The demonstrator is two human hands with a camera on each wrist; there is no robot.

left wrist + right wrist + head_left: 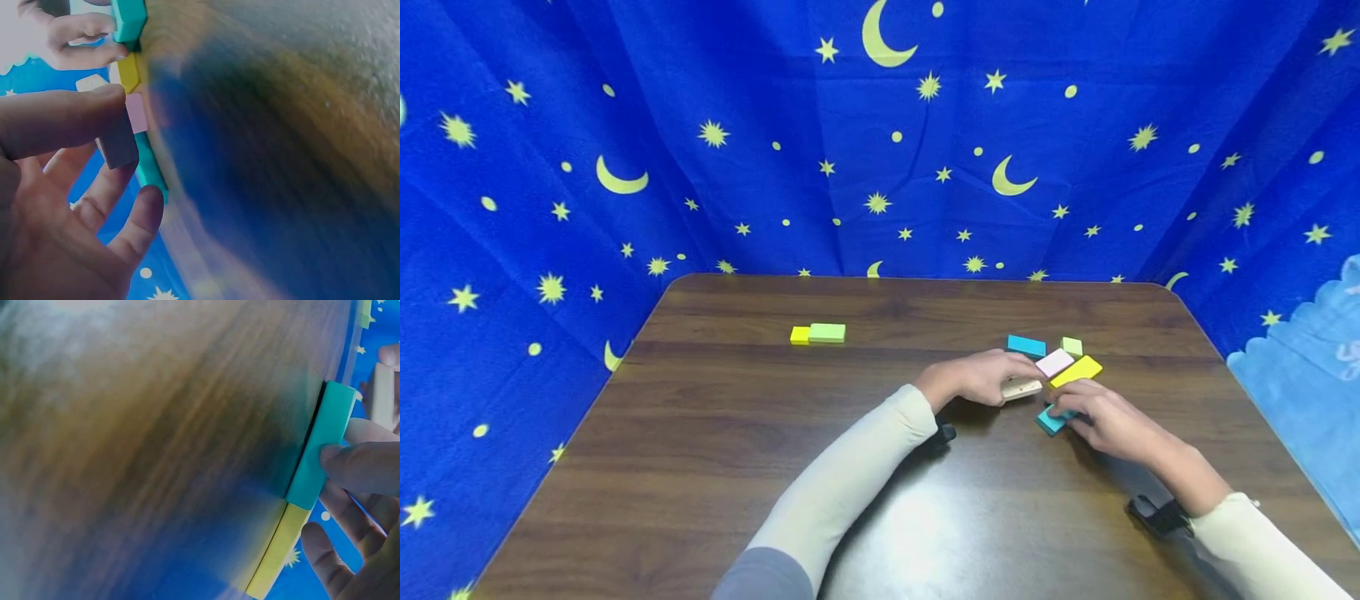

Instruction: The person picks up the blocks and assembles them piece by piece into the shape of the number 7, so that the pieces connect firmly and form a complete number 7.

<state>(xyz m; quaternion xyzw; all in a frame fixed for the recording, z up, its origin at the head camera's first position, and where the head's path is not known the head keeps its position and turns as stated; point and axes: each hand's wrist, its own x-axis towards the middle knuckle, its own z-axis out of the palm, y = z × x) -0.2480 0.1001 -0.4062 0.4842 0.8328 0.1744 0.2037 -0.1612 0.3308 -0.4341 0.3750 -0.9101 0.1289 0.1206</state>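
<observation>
Head view: by the left hand [988, 377], the pink block [1056, 362] could have been knocked, being so close beyond the pale block [1022, 390], which was pinched between thumb and fingers at that hand's right; farther right, the teal block [1052, 421] was gripped by the right hand [1108, 419], at its left.

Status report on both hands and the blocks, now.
Left hand pinching beige block. Right hand pinching teal block. Pink block and long yellow block close by, possibly crowding the fingers.
</observation>
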